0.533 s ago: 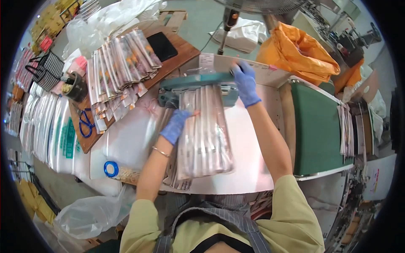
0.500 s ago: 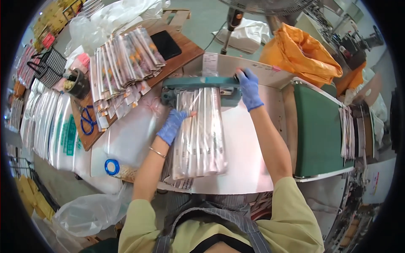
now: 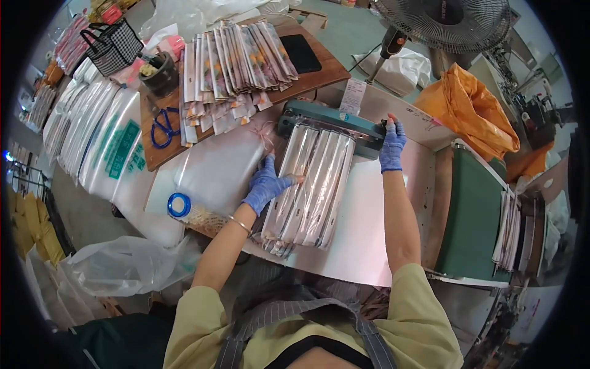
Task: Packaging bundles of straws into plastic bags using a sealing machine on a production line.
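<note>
A teal bag sealer (image 3: 332,118) sits at the far side of the white work surface. Its long arm lies across the far end of several flat paper packets in a clear plastic bag (image 3: 310,194). My right hand (image 3: 393,144), in a blue glove with bare fingertips, is closed around the right end of the sealer arm. Gloved the same way, my left hand (image 3: 267,184) rests along the bag's left edge, thumb stretched over the plastic and fingers spread toward the sealer. More packets (image 3: 279,247) show under the bag's near end.
On a wooden board (image 3: 332,67) at the far left lie stacked printed packets (image 3: 239,61), a black phone (image 3: 300,53), blue-handled scissors (image 3: 163,129) and a dark pot (image 3: 161,77). Blue tape (image 3: 179,205) is left of me. Beyond stand a fan (image 3: 442,18) and orange sack (image 3: 470,114).
The whole view has shifted, so the table's things appear farther right. My left hand's fingers are more spread on the bag. My right hand stays at the sealer arm's end.
</note>
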Action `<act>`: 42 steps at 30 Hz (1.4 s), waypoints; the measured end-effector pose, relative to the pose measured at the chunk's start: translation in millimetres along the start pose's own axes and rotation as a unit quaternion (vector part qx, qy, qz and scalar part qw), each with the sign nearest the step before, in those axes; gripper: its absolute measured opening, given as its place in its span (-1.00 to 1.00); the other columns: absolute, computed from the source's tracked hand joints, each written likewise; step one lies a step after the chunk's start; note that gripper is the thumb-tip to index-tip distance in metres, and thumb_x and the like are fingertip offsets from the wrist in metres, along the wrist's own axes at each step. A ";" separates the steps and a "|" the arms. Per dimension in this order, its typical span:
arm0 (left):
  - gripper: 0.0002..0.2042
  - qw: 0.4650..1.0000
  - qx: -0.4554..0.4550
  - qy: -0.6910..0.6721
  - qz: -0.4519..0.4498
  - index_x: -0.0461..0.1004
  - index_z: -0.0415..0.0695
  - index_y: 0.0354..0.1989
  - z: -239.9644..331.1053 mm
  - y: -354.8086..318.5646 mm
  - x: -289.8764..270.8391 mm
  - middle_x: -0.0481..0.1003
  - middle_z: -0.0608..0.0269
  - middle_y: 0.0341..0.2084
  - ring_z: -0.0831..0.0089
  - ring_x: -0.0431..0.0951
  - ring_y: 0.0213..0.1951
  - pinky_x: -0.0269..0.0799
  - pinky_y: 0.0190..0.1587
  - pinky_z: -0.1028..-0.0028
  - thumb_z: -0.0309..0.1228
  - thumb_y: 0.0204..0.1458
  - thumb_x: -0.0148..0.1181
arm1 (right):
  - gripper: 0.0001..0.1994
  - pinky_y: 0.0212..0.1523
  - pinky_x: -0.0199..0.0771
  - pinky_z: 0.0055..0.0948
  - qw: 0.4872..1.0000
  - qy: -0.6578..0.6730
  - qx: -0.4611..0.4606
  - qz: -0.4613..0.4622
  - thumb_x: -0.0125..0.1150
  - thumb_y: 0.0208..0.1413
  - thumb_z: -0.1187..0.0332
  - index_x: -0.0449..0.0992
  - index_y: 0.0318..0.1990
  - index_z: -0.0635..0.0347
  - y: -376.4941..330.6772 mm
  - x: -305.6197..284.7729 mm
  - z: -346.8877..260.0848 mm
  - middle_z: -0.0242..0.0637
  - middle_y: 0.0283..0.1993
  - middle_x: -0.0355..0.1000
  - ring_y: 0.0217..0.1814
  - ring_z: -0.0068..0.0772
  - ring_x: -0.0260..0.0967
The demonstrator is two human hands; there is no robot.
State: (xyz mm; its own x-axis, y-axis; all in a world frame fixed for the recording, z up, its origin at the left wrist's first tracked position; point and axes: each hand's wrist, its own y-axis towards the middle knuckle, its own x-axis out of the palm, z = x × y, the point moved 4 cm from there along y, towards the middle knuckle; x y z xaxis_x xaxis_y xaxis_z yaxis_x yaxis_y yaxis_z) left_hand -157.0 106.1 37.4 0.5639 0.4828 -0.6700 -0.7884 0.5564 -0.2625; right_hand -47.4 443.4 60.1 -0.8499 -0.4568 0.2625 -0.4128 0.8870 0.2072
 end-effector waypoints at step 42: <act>-0.55 0.682 -0.076 -0.531 0.497 0.02 -0.10 0.18 -450.4 -421.9 -228.7 0.10 0.19 0.13 0.28 0.07 0.15 -0.03 0.20 0.35 -0.19 0.13 -0.38 | -0.33 -0.21 0.34 -0.26 0.673 -0.053 -0.212 -0.707 0.34 -0.44 0.19 0.23 -0.10 0.31 -588.7 369.3 -132.6 -0.02 -0.26 0.33 -0.25 -0.05 0.34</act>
State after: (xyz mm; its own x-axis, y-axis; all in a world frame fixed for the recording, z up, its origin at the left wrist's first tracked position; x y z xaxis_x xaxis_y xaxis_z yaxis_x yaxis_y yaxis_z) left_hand -64.1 -543.7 -11.3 -0.4713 0.8327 0.2907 -0.8819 -0.4406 -0.1677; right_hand -74.9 -256.5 160.1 0.2665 -0.7960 -0.5434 -0.7221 -0.5383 0.4345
